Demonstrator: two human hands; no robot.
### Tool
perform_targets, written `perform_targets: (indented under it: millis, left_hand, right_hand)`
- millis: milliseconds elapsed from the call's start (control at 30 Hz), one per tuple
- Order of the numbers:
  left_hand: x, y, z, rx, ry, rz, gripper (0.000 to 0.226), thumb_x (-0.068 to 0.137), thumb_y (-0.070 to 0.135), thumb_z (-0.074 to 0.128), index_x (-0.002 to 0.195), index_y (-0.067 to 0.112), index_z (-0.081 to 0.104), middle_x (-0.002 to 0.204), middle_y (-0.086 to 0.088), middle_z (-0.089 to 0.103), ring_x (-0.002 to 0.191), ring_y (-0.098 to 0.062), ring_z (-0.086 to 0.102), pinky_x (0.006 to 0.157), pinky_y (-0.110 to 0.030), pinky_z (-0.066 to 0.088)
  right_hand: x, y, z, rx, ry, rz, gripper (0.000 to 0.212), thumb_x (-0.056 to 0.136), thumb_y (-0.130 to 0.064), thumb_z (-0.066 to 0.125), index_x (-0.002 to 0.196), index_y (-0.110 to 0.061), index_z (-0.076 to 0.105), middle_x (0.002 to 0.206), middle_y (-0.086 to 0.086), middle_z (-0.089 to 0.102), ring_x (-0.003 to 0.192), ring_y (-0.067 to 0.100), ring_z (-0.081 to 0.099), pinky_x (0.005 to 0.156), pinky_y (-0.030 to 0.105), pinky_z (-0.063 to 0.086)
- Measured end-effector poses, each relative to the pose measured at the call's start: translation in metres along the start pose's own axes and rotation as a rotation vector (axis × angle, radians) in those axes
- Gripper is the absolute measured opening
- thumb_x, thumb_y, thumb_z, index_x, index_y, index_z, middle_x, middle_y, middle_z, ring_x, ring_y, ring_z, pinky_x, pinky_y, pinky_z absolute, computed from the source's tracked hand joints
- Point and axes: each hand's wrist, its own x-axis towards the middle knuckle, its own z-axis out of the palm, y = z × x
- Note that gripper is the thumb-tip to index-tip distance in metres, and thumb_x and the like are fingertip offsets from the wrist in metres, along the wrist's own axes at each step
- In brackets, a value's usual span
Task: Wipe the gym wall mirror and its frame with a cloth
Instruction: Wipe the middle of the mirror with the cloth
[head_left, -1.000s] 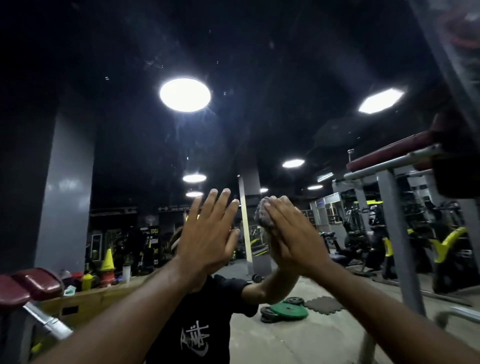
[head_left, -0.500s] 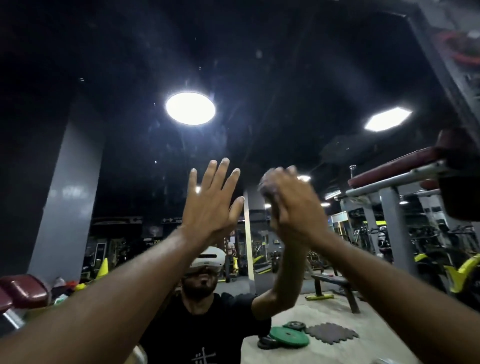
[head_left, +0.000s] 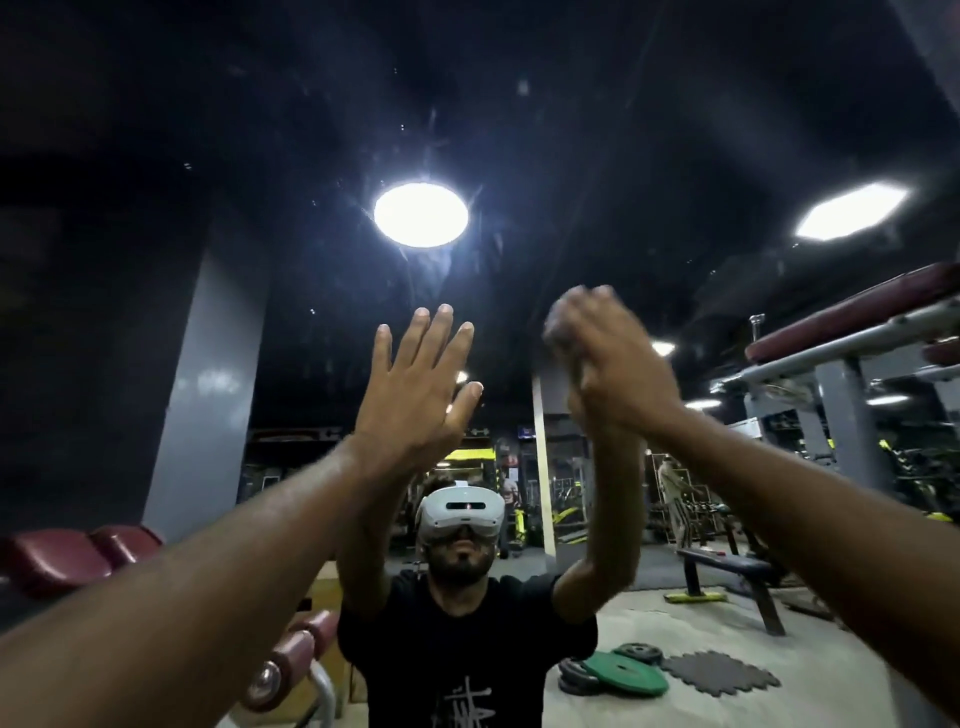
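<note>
my right hand (head_left: 618, 374) curls its grip round the bunched cloth (head_left: 557, 332), pressed high on the mirror (head_left: 311, 156); my left hand (head_left: 415, 384) lies flat on it, fingers straight, holding nothing; i'd press evenly and overlap strokes toward the specks (head_left: 400, 127) above.

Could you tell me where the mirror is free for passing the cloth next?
Free: the mirror above both hands, around the reflected round light, and the dark stretch left of the left hand. Crowded: the gap between the flat left hand and the right hand holding the cloth.
</note>
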Motion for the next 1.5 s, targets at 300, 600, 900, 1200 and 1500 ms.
perform_targets:
  millis: [300, 600, 900, 1200, 1500]
  left_hand:
    - [-0.012, 0.048, 0.019, -0.002, -0.02, 0.111, 0.073, 0.099, 0.053, 0.026, 0.163, 0.02, 0.011, 0.172, -0.004, -0.002, 0.158, -0.023, -0.006, 0.126, -0.058, 0.001]
    - [-0.013, 0.054, 0.02, 0.022, -0.027, 0.07, 0.076, 0.097, 0.054, 0.026, 0.163, 0.018, 0.014, 0.172, -0.005, 0.002, 0.158, -0.023, -0.006, 0.126, -0.057, 0.002]
    - [0.011, 0.12, 0.033, -0.001, -0.038, 0.078, 0.075, 0.098, 0.055, 0.028, 0.161, 0.014, 0.02, 0.171, -0.007, 0.01, 0.158, -0.026, 0.002, 0.124, -0.062, 0.004]
    - [0.055, 0.142, 0.03, -0.021, 0.022, 0.063, 0.072, 0.1, 0.05, 0.03, 0.162, 0.018, 0.014, 0.171, -0.004, 0.008, 0.158, -0.022, 0.0, 0.125, -0.059, 0.0]
    - [0.064, 0.15, 0.039, -0.003, -0.018, 0.01, 0.07, 0.102, 0.05, 0.025, 0.163, 0.021, 0.006, 0.172, -0.002, -0.004, 0.158, -0.02, -0.01, 0.125, -0.059, -0.002]
  right_hand:
    - [-0.064, -0.037, 0.012, 0.022, 0.032, 0.166, 0.051, 0.103, -0.017, 0.049, 0.152, -0.028, 0.041, 0.16, -0.004, 0.037, 0.152, 0.023, 0.027, 0.121, 0.043, 0.026]
    - [-0.071, 0.063, -0.022, 0.005, 0.349, 0.754, 0.034, 0.101, -0.016, 0.05, 0.135, -0.022, 0.05, 0.137, -0.006, 0.052, 0.137, 0.024, 0.043, 0.111, 0.039, 0.04]
    - [-0.104, 0.1, -0.037, -0.008, 0.009, 0.209, 0.054, 0.102, -0.014, 0.057, 0.151, -0.03, 0.04, 0.16, -0.006, 0.039, 0.152, 0.021, 0.027, 0.122, 0.046, 0.025]
    - [-0.078, 0.067, -0.027, 0.057, 0.012, 0.122, 0.046, 0.104, -0.017, 0.047, 0.149, -0.025, 0.046, 0.158, -0.003, 0.042, 0.152, 0.021, 0.027, 0.12, 0.044, 0.03]
    - [0.006, 0.12, -0.034, 0.027, 0.166, 0.475, 0.04, 0.098, -0.016, 0.048, 0.138, -0.021, 0.048, 0.141, 0.006, 0.049, 0.132, 0.029, 0.047, 0.1, 0.042, 0.044]
